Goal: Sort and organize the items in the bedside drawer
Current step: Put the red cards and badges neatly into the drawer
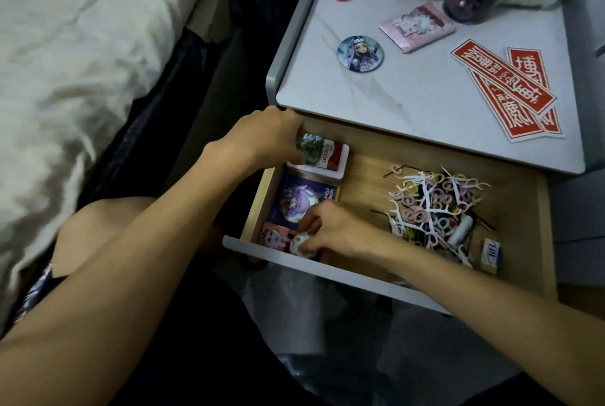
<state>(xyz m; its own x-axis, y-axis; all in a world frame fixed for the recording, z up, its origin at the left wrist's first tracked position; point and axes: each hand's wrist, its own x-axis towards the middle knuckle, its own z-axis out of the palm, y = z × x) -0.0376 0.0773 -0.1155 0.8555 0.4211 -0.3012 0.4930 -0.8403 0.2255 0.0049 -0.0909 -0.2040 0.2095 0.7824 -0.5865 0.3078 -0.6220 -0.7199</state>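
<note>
drawer [366,183] centre bare | left hand [262,133], badge [309,148] — rear | right hand [330,228], pin [299,243] — front

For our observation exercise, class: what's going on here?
A person is sorting an open bedside drawer. The left hand holds a greenish badge over a red-and-white box at the back left; the right hand grips a small pale round item at the front left. A tangle of floss picks and hair ties lies loose on the right.

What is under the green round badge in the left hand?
A pink box with red-and-white label; the left hand and green round badge cover its left part.
</note>
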